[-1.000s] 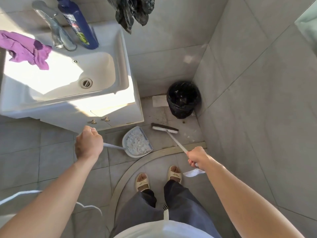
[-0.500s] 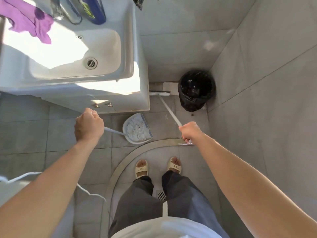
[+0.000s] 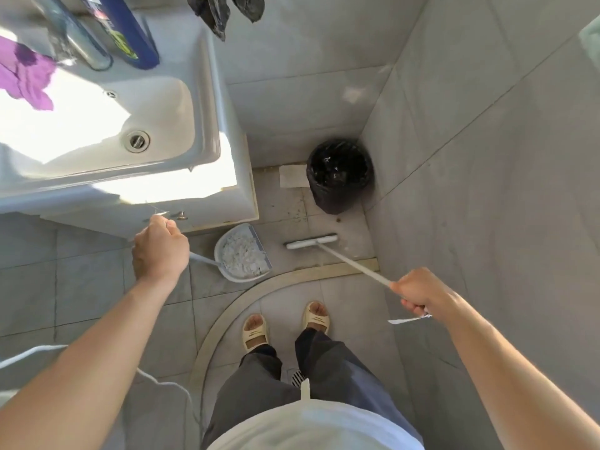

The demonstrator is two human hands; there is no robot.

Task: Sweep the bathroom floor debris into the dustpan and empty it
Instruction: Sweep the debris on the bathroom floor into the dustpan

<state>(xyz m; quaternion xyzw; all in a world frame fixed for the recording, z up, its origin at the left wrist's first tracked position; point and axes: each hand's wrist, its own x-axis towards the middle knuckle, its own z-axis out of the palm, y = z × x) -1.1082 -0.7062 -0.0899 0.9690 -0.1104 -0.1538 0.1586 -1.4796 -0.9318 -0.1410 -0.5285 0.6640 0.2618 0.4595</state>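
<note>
Far left, we note a purple cloth (image 3: 27, 77) on the rim of the white sink (image 3: 207, 102), with a blue bottle (image 3: 130, 37) standing behind the basin. Our left hand (image 3: 160, 250) is curled in a fist round the end of the dustpan handle (image 3: 203, 258), below the cabinet front. The handle runs rightward and slightly down the frame from the fist to the dustpan (image 3: 242, 253), which sits on the floor tiles (image 3: 81, 287) just right of the hand, its open lip facing right. The pan already holds a heap of white debris (image 3: 243, 254). Just beside that lip, apart from it, lies the broom head (image 3: 311, 241), long axis roughly left to right. Its pale handle (image 3: 354, 264) slants down and right to our right hand (image 3: 418, 292), which is closed round the upper end; a white tag (image 3: 407, 319) hangs below the fist. Beyond the broom head, in the corner, stands the black-lined bin (image 3: 339, 175) with a white paper scrap (image 3: 292, 176) on the floor beside it. Judgement: the pan lies left of the broom, so the next stroke should pull leftward into the lip. The bin is nearer the right hand, though the left carries the pan.
</note>
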